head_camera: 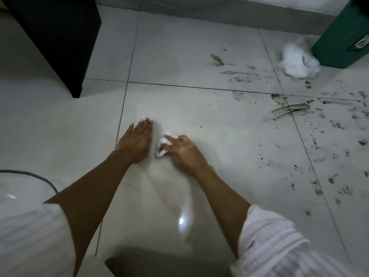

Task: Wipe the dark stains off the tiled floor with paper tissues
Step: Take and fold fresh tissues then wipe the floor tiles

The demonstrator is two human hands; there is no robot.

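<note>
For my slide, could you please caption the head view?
Right hand wipes floor tile with paper tissue; left hand rests flat; dark stains remain.

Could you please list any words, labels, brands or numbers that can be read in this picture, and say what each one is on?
None can be read.
Green bin: a black-and-white label on its side, cut off by the picture's edge and too blurred to read.
No lettering shows on the tissues, the tiled floor or the dark cabinet.
</note>
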